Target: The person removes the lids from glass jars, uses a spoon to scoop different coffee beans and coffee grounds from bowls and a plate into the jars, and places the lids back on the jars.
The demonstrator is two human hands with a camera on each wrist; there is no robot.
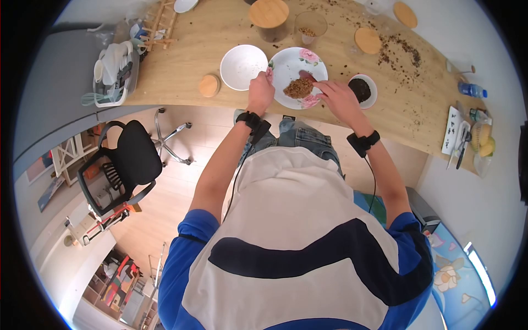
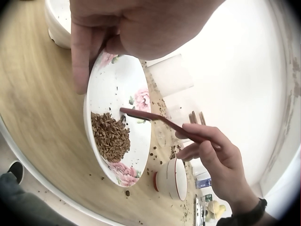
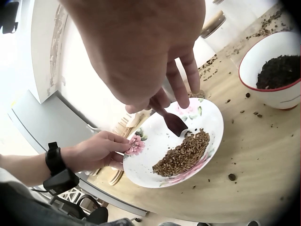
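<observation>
A white plate (image 1: 283,65) with pink flowers holds a heap of brown grains (image 1: 298,88) near its close edge. My left hand (image 1: 260,92) grips the plate's left rim, thumb and fingers pinching it; in the right wrist view the plate (image 3: 141,162) looks tilted. Between the fingers of my right hand (image 1: 339,100) is a small reddish-brown wooden scoop (image 3: 175,124). Its flat end hangs over the plate, right at the edge of the grains. Just right of the plate stands a red-rimmed white bowl (image 3: 277,97) with dark bits inside.
A white bowl (image 1: 242,69) stands left of the plate, a wooden-lidded jar (image 1: 209,86) beside it. Behind are a larger lidded jar (image 1: 268,15) and a glass (image 1: 312,25) with grains. Dark bits (image 1: 407,50) lie scattered at right. A dish rack (image 1: 113,77) sits at far left.
</observation>
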